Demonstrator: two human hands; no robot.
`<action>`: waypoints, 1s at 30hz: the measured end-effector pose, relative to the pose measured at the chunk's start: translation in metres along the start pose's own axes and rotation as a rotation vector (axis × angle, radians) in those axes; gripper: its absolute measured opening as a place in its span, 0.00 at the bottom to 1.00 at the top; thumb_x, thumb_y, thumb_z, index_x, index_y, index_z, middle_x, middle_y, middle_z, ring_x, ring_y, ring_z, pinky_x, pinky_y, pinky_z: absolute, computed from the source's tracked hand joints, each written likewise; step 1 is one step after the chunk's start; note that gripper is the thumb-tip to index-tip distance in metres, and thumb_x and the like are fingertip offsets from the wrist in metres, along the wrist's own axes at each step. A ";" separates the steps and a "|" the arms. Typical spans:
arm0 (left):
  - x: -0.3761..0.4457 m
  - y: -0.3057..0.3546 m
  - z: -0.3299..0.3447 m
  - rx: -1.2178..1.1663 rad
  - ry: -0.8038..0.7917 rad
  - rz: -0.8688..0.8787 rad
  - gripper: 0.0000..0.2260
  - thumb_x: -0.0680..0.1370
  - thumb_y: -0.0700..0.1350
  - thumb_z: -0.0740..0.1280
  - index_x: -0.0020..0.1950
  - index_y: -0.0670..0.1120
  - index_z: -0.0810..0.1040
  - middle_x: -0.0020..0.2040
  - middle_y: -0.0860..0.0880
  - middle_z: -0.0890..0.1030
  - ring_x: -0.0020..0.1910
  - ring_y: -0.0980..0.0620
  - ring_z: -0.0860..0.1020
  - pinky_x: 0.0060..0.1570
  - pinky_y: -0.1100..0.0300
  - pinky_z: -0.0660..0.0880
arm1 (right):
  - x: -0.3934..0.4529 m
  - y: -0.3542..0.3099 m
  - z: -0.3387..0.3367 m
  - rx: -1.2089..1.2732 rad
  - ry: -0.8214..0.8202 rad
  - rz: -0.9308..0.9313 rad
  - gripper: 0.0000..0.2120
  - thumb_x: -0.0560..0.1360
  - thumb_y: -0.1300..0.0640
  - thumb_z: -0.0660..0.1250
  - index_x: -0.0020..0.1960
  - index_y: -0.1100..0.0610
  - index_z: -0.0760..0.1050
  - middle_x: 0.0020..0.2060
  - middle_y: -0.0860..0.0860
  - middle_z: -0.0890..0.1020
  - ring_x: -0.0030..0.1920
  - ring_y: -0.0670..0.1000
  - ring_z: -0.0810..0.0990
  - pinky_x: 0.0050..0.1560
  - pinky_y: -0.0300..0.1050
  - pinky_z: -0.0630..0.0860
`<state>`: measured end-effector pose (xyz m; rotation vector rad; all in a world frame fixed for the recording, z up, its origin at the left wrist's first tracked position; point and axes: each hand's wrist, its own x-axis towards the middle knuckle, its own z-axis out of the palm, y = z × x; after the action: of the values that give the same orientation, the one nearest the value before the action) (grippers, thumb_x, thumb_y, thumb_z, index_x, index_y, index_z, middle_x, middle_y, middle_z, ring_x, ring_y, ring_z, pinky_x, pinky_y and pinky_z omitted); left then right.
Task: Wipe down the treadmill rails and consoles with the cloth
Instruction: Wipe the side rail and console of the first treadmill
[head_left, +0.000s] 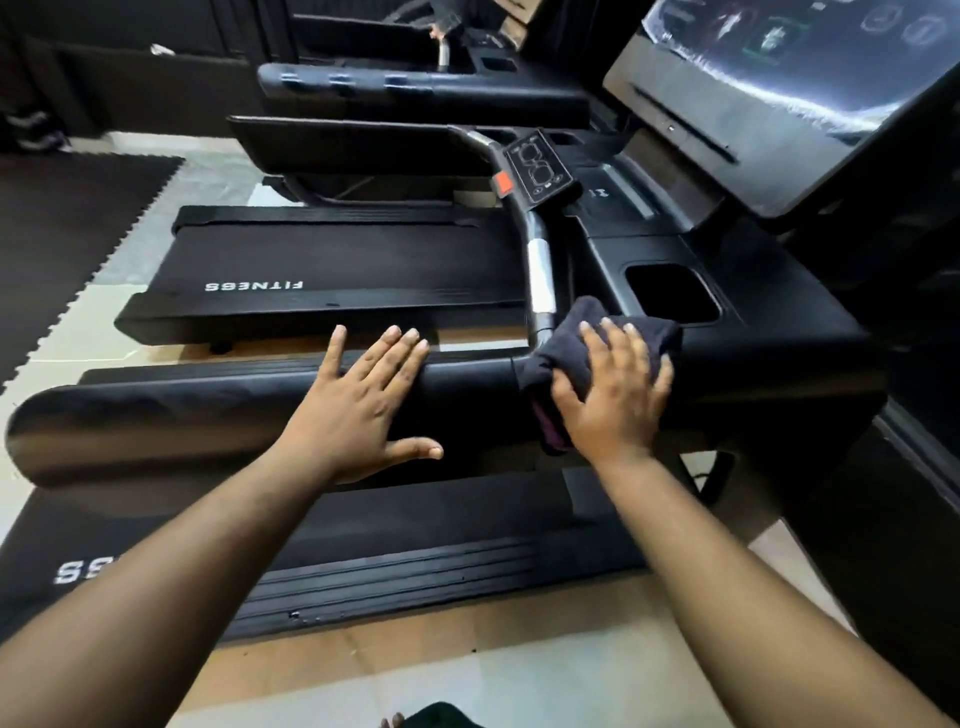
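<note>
A padded black treadmill rail runs across the middle of the view. My left hand rests flat on top of it, fingers straight and spread. A dark cloth is draped over the rail where it joins the console base. My right hand presses down on the cloth with fingers extended. A silver-and-black handlebar rises just behind the cloth. A small control pad and a large tilted screen sit further back and right.
The treadmill belt marked FITNESS lies beyond the rail. A side step runs below it near the tiled floor. A cup holder recess is beside the cloth. Another treadmill stands behind. Black floor mats lie at the left.
</note>
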<state>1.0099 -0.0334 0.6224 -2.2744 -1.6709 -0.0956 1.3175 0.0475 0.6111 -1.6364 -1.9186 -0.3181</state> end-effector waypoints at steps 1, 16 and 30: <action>0.002 0.000 -0.001 -0.016 -0.001 -0.004 0.52 0.73 0.81 0.41 0.84 0.44 0.52 0.84 0.46 0.55 0.83 0.48 0.52 0.78 0.30 0.48 | -0.011 -0.026 0.006 0.002 0.028 0.019 0.35 0.75 0.35 0.59 0.77 0.52 0.70 0.76 0.55 0.71 0.78 0.59 0.66 0.73 0.68 0.56; -0.010 -0.023 -0.003 -0.016 -0.009 0.207 0.51 0.75 0.79 0.43 0.84 0.42 0.55 0.84 0.46 0.55 0.83 0.47 0.54 0.77 0.29 0.51 | -0.067 -0.089 0.027 0.171 0.225 0.190 0.39 0.79 0.29 0.54 0.77 0.58 0.69 0.78 0.59 0.67 0.81 0.64 0.58 0.75 0.76 0.48; -0.049 -0.099 -0.002 0.013 -0.003 0.428 0.49 0.76 0.78 0.47 0.83 0.42 0.58 0.82 0.43 0.60 0.82 0.45 0.58 0.76 0.30 0.56 | -0.082 -0.188 0.042 0.335 0.265 0.484 0.36 0.75 0.43 0.60 0.82 0.52 0.61 0.83 0.57 0.57 0.83 0.63 0.48 0.73 0.79 0.52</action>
<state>0.9019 -0.0523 0.6338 -2.5635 -1.1462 0.0168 1.1309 -0.0373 0.5672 -1.6682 -1.2525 -0.0108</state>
